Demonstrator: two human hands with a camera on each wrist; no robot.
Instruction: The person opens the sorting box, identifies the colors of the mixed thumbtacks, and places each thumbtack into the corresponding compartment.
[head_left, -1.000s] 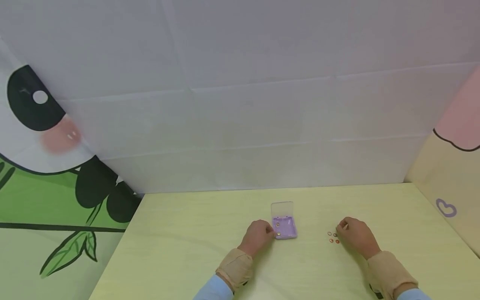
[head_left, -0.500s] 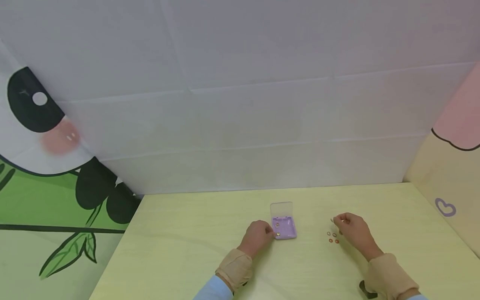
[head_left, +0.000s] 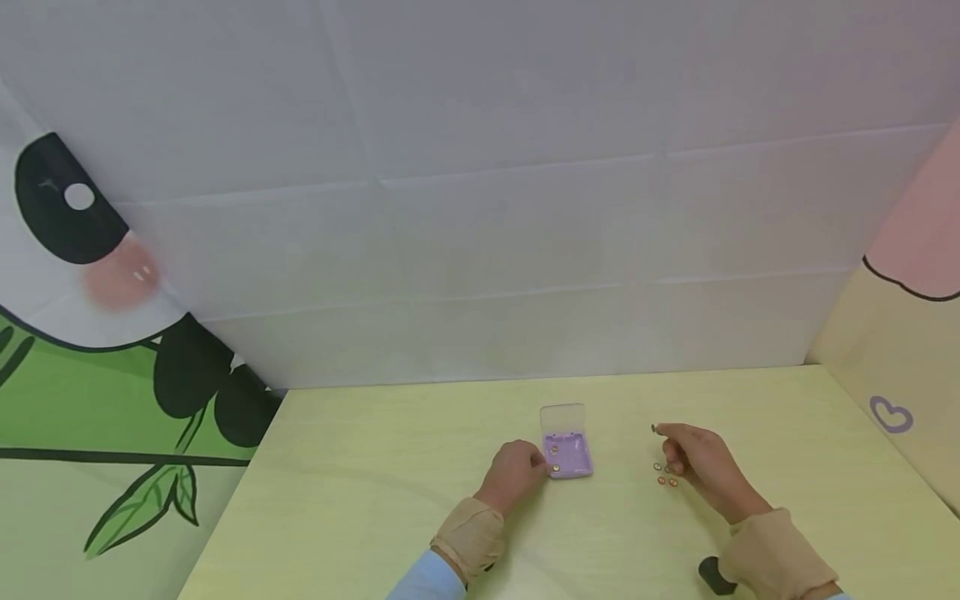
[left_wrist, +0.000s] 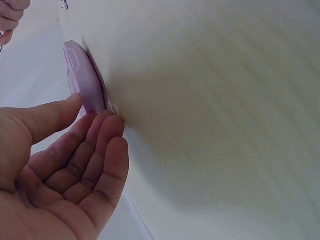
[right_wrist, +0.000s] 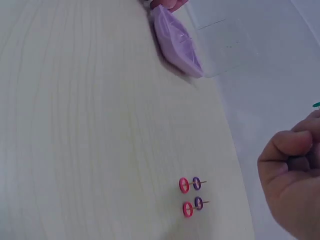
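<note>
A small purple box [head_left: 576, 458] with its clear lid [head_left: 562, 418] raised stands on the table. Two little gold-coloured tacks [head_left: 556, 468] lie inside along its left side. My left hand [head_left: 512, 475] holds the box by its near left corner, thumb on the rim and fingertips low at the side. My right hand [head_left: 708, 467] pinches a thumbtack with a green head [right_wrist: 316, 105] at its fingertips, raised above the table. Below that hand lie two pink thumbtacks [right_wrist: 184, 185] and two purple thumbtacks [right_wrist: 199, 203] on their sides.
The pale wood-grain table [head_left: 360, 500] ends against a white cloth backdrop [head_left: 480, 250]. Printed panels stand at left and right, the right one with a purple heart [head_left: 892, 415]. A dark piece [head_left: 717, 576] sits by the right wristband.
My right hand has lifted the green-headed thumbtack from beside the others and moved it up and to the left. My left hand has stayed at the box.
</note>
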